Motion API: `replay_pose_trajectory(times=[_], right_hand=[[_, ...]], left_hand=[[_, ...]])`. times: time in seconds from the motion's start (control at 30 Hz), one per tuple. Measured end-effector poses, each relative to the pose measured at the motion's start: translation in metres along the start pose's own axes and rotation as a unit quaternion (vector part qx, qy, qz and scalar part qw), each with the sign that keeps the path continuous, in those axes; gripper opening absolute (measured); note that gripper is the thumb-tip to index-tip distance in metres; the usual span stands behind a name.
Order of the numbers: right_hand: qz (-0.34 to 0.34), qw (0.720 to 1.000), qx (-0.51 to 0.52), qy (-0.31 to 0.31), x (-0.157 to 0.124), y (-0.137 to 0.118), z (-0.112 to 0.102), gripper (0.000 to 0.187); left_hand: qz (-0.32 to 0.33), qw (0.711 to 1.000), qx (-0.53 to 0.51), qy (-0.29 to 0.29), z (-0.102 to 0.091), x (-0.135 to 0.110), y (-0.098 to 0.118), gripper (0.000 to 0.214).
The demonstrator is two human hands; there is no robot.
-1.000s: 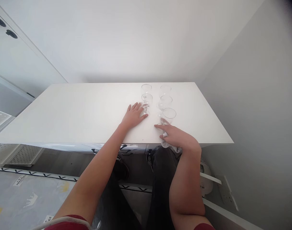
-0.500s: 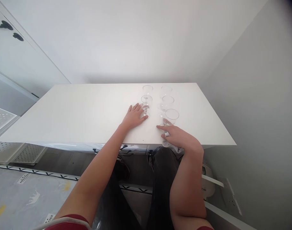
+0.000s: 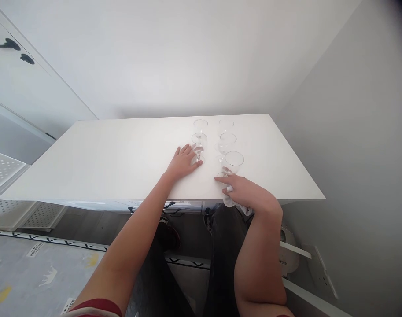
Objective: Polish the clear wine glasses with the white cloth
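Upright on the white tabletop [image 3: 115,163], a stemmed glass [image 3: 234,163] stands at 11 o'clock from our right hand [image 3: 241,189], the nearer one, its forefinger extended beside the foot, other fingers bunched around white cloth [image 3: 229,201]; any stem contact, we cannot tell. Our left hand [image 3: 181,164] lies spread, a second stemmed glass [image 3: 198,149] between 1 and 2 o'clock.

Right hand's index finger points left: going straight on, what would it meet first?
Likely the left hand, near the wrist, across the white tabletop; depth is hard to judge.
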State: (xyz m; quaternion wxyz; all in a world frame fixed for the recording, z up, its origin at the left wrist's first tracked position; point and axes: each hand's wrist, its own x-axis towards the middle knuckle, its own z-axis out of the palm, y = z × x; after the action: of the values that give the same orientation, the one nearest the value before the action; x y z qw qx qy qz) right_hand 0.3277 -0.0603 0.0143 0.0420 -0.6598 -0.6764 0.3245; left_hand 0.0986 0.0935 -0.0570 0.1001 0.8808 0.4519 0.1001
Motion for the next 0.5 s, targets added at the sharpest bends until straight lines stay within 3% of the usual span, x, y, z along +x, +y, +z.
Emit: replay_pose_trajectory(times=[0.5], right_hand=[[-0.022, 0.999, 0.005, -0.022, -0.0038, 0.004, -0.0019, 0.057]], left_hand=[[0.0, 1.0, -0.007, 0.003, -0.001, -0.0003, -0.0014, 0.061]])
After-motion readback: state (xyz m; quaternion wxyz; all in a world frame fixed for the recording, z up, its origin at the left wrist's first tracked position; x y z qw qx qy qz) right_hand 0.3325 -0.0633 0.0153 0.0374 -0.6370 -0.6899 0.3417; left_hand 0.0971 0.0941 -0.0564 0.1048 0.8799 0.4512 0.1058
